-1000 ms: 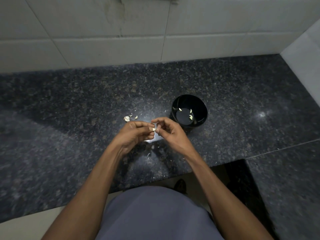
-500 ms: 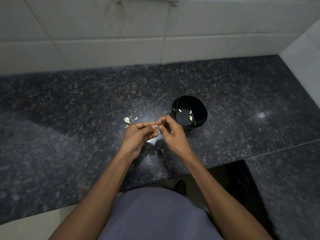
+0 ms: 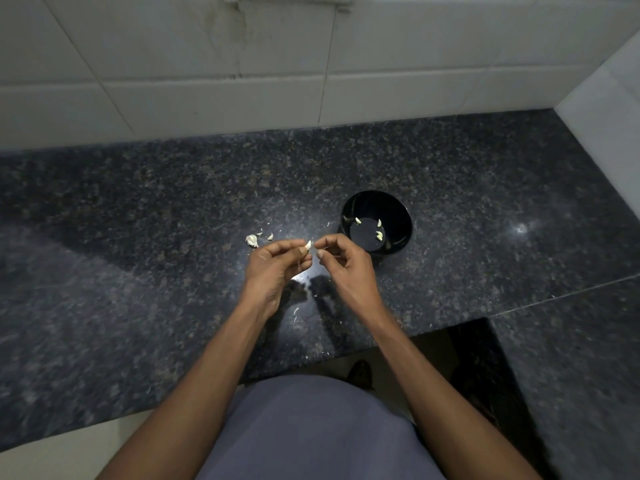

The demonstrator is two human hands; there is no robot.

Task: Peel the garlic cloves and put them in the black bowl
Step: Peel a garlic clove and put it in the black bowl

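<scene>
My left hand (image 3: 275, 263) pinches a small white garlic clove (image 3: 308, 244) between thumb and forefinger, just above the counter. My right hand (image 3: 346, 263) is close beside it, fingers curled, its fingertips a little to the right of the clove; whether it holds a bit of skin I cannot tell. The black bowl (image 3: 398, 216) stands just behind and to the right of my right hand, with three peeled cloves (image 3: 380, 235) lying on its bottom. A small pile of unpeeled garlic pieces (image 3: 252, 240) lies on the counter left of my hands.
The dark speckled granite counter (image 3: 138, 271) runs to a white tiled wall (image 3: 207, 81) behind and a white wall at the right. Scraps of garlic skin (image 3: 296, 311) lie near the front edge below my hands. A dark gap opens at the front right.
My hands have drawn slightly apart; the right fingertips have come off the clove, which stays in my left hand's pinch. Both hands shifted a little.
</scene>
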